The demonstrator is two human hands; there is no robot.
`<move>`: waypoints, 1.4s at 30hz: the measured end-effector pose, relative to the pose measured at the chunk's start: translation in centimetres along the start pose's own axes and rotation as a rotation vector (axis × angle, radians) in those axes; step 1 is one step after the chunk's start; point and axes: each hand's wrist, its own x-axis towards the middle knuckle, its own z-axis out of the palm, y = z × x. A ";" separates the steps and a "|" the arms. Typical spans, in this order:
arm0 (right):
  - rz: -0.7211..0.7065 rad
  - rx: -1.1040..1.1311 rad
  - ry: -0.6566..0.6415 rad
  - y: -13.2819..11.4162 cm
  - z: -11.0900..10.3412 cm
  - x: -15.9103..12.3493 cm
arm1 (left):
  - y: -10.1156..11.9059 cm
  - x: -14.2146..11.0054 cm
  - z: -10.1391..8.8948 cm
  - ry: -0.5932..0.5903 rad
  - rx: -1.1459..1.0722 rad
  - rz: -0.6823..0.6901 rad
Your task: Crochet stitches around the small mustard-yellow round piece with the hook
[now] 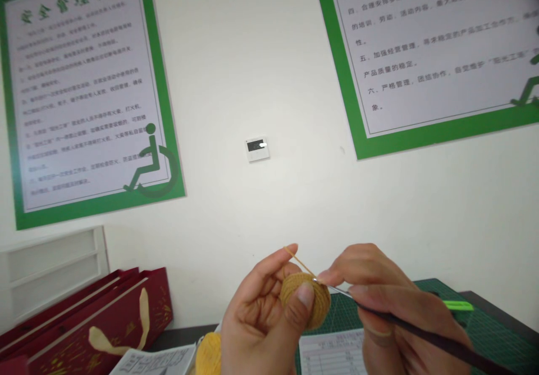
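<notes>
A round mustard-brown crochet piece (318, 307) is pinched in my left hand (263, 313), with the thumb pressed on its front. Over my raised left index finger runs a strand of yarn (301, 260), slanting down to the top edge of the piece. My right hand (391, 302) is closed around a crochet hook (404, 324) with a dark handle and a silver shaft. The hook's tip meets the piece at its upper right edge, where the right fingertips are close by. A yellow ball of yarn (209, 353) sits just left of my left wrist.
Below my hands lie a green cutting mat (488, 330), a printed sheet (332, 352) and a bright green tool (458, 305). Dark red gift bags (126, 319) and papers (155, 361) are at the left. Behind, a white wall carries two posters (170, 139) and a small thermostat (257, 149).
</notes>
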 end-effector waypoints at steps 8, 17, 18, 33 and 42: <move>-0.127 -0.333 -0.216 -0.7 -1.1 0.7 | 0.0 0.0 0.0 -0.010 0.010 0.007; -0.173 -0.403 -0.096 -0.4 -0.6 -0.2 | -0.1 -0.1 0.0 -0.084 0.002 -0.018; -0.164 -0.368 -0.058 -0.2 -0.3 -0.4 | 0.0 -0.1 0.1 -0.086 -0.009 -0.018; -0.173 -0.439 -0.035 0.7 0.6 -1.6 | -0.8 -0.2 0.4 -0.002 -0.001 0.066; 0.717 0.222 0.195 -0.1 0.4 -0.5 | -0.3 0.1 -0.1 -0.075 0.003 0.045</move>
